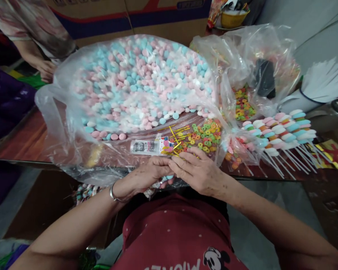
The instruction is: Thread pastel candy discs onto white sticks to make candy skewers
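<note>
At the table's front edge, my left hand (150, 172) and my right hand (198, 170) meet with fingers closed. Below the left fingers show blue and pink candies (167, 179) in clear plastic; a stick, if any, is hidden. The right fingertips press together against the left ones, and what they pinch is hidden. Just beyond lie a stack of printed clear bags (145, 147), gold twist ties (181, 131) and a spread of small fruit-coloured candy rings (204, 135).
A large clear bag of pastel candies (146, 78) covers the table's middle. At right lie candy skewers (284, 131) on white sticks, a bag of candy rings (242, 103) and a container of white sticks (310, 93). Another person's hand (47, 71) is at upper left. An open box (45, 202) stands below.
</note>
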### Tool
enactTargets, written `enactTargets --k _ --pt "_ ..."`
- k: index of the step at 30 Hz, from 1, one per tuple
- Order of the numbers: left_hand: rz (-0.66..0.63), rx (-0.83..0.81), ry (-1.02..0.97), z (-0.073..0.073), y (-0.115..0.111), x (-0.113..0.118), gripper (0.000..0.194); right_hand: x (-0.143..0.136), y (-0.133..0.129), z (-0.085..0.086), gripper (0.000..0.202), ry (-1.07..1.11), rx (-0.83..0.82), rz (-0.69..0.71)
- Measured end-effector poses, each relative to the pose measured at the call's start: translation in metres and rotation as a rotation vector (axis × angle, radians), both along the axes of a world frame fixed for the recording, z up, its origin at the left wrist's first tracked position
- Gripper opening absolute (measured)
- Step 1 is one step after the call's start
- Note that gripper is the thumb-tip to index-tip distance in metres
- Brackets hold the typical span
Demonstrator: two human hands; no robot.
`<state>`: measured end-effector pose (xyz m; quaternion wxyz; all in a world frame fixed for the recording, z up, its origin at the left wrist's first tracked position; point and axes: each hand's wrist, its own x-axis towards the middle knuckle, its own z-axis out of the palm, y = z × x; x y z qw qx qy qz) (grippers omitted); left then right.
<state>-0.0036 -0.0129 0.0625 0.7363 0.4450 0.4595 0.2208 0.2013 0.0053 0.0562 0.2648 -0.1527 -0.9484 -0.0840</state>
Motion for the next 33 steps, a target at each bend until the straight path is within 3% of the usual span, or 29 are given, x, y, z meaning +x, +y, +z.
enactTargets --k 3,5,7,11,12,14,16,17,19,21,23,28,33 --pt "-0.14 -0.063 0.004 0.0 -0.003 -0.001 0.037 -0.004 -0.01 -0.008 0.025 0.003 0.011 -0.004" --pt "-0.249 0.054 0.085 -0.002 -0.008 -0.003 0.033 -0.005 -0.017 -0.013 0.027 0.0 -0.022 -0.018" --pt "-0.278 0.38 0.23 -0.006 -0.015 -0.005 0.025 -0.006 -0.024 -0.016 0.029 0.02 -0.086 -0.062" --pt "-0.27 1.211 0.504 -0.019 -0.03 -0.003 0.015 -0.008 -0.031 -0.02 0.031 0.072 -0.257 -0.174" --pt "-0.277 1.33 0.522 -0.022 -0.033 -0.003 0.016 -0.007 -0.032 -0.019 0.031 0.069 -0.297 -0.188" --pt "-0.23 1.398 0.498 -0.025 -0.036 -0.003 0.017 -0.003 -0.028 -0.017 0.032 0.074 -0.369 -0.167" --pt "-0.088 1.275 0.441 -0.025 -0.035 -0.005 0.014 0.008 -0.018 -0.012 0.031 0.139 -0.44 -0.135" --pt "0.009 1.154 0.409 -0.024 -0.034 -0.006 0.012 0.015 -0.012 -0.009 0.029 0.179 -0.475 -0.135" --pt "0.204 0.82 0.329 -0.02 -0.03 -0.009 0.011 0.032 0.003 -0.006 0.024 0.253 -0.504 -0.266" --pt "0.384 0.476 0.201 -0.016 -0.027 -0.011 0.015 0.048 0.015 -0.008 0.022 0.14 -0.458 -0.373" --pt "0.51 0.252 0.046 -0.014 -0.024 -0.009 0.017 0.056 0.022 -0.013 0.022 -0.046 -0.414 -0.398" --pt "0.622 0.108 -0.147 -0.015 -0.023 0.0 0.018 0.05 0.02 -0.025 0.016 -0.21 -0.296 -0.418" --pt "0.63 0.049 -0.194 -0.017 -0.024 0.008 0.022 0.034 0.027 -0.023 0.015 -0.302 -0.215 -0.289"
